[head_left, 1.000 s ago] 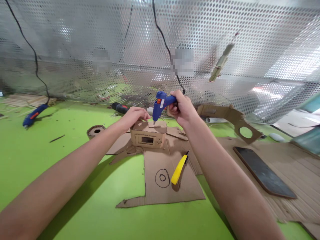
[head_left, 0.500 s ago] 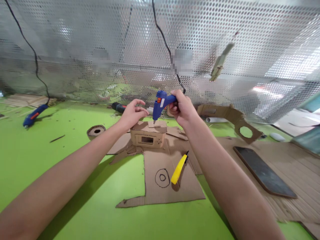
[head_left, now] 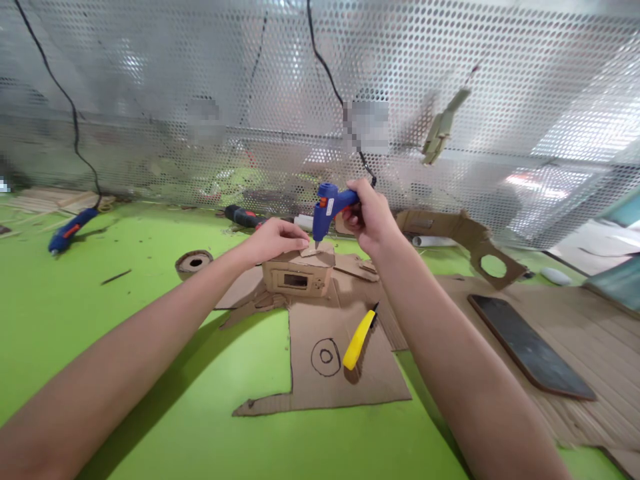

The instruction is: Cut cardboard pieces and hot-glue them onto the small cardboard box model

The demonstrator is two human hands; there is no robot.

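My right hand (head_left: 371, 215) is wrapped round the handle of a blue hot glue gun (head_left: 324, 212), its nozzle pointing down. The tip meets a small cardboard piece (head_left: 313, 252) on top of a little cardboard box (head_left: 300, 279). My left hand (head_left: 279, 239) is closed over the left side of the box top, with fingertips pinching the small piece's edge. A rectangular window and small drawn or cut details mark the box's front. Beneath the box lies a cardboard sheet (head_left: 350, 383) with two circles drawn on it, and a yellow utility knife (head_left: 359, 341) rests there.
A second blue glue gun (head_left: 73, 230) lies at the left. Near the box's left stands a round cardboard roll (head_left: 194, 263). To the right are a cut cardboard strip with a hole (head_left: 467, 235) and a dark phone (head_left: 530, 347). A perforated metal screen (head_left: 225, 80) rises behind the green table.
My left hand has moved right and lower, its fingers closing onto the small cardboard piece, which has tilted slightly. The glue gun has shifted a little right with my right hand.
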